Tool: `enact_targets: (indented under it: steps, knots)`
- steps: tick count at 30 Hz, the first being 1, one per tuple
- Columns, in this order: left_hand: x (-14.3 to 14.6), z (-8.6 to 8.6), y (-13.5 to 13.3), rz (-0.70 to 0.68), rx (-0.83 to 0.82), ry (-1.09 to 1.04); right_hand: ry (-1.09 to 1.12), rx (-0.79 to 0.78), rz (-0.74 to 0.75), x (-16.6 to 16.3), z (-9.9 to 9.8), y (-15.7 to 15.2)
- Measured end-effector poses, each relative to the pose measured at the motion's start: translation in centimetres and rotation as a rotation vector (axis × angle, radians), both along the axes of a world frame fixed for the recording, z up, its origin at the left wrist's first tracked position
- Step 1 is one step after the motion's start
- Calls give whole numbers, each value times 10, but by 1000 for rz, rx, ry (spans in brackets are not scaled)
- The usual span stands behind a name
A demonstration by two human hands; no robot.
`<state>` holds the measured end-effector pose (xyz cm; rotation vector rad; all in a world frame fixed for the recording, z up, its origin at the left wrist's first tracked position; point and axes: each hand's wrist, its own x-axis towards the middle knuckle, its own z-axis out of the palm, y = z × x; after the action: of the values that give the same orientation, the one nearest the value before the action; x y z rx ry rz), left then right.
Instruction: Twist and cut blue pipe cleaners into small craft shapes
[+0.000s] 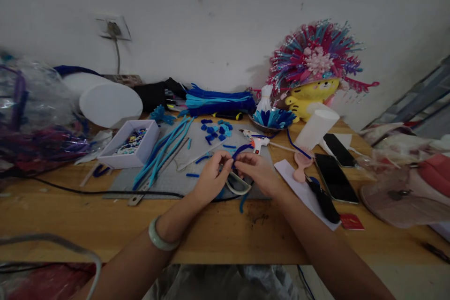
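My left hand and my right hand meet over the front of the grey cutting mat. Pinched between their fingertips is a dark blue pipe cleaner, bent in an arc above the fingers. Both hands are closed on it; its lower part is hidden by the fingers. Just beneath lies a pale, loop-shaped handle, partly covered by my hands. Behind them rests a white glue gun. Short blue pieces are scattered on the mat, and long light-blue pipe cleaners lie to the left.
A white box of beads stands left, near a black cable. Bundled blue pipe cleaners lie along the wall. On the right are a pink brush, a phone and a yellow plush toy wearing a beaded headdress.
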<state>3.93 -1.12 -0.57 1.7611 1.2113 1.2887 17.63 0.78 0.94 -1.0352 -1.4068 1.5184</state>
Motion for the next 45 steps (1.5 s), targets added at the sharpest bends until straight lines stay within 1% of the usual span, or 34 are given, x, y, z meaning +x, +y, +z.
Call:
enact_targets:
  steps: [2,3,5,7,9,10,12,13,15,18,20,23,25,27,28,30,32,34,39,42,45]
  knots:
    - [-1,-1,3,-5,-23,10,-97,67,-10,0,1,0]
    - [-1,-1,4,-15,-45,4,-156,128,-24,0,1,0]
    - [-2,-1,6,-42,-101,-38,-285,302,-61,2,0,0]
    - [-1,-1,7,-83,-155,-99,-412,509,-84,3,-2,0]
    - [0,0,6,-118,-176,-143,-519,694,-84,5,-4,-1]
    - [1,1,5,-125,-174,-151,-557,763,-85,5,-4,-1]
    - [3,3,3,-121,-160,-162,-592,840,-116,5,-4,-3]
    - [4,3,3,-116,-154,-173,-592,845,-142,4,-3,-4]
    - [6,3,2,-123,-153,-195,-568,795,-189,2,-3,-5]
    - [3,3,4,-164,-149,-156,-499,636,-192,0,-2,-4]
    - [-2,4,6,-182,-99,-22,-456,517,-143,1,0,-3]
    - [-8,6,9,-214,31,224,-417,360,-41,5,4,-2]
    - [-10,7,8,-235,88,301,-384,256,8,7,6,-1]
    - [-8,5,7,-210,89,297,-314,137,31,7,5,-1]
    - [-7,4,6,-189,65,263,-259,78,31,7,4,-1]
    - [-3,2,4,-173,-26,143,-134,-19,10,5,1,0]
    - [0,1,4,-210,-127,14,-25,-86,-17,3,-1,1]
    - [1,1,5,-255,-184,-49,50,-137,-24,1,-2,0]
    - [-3,8,8,-288,-200,5,157,-215,-13,-2,0,-3]
    - [-2,9,7,-266,-206,-31,181,-196,-59,-6,-2,-5]
    - [1,6,5,-210,-234,-142,209,-135,-122,-10,-6,-8]
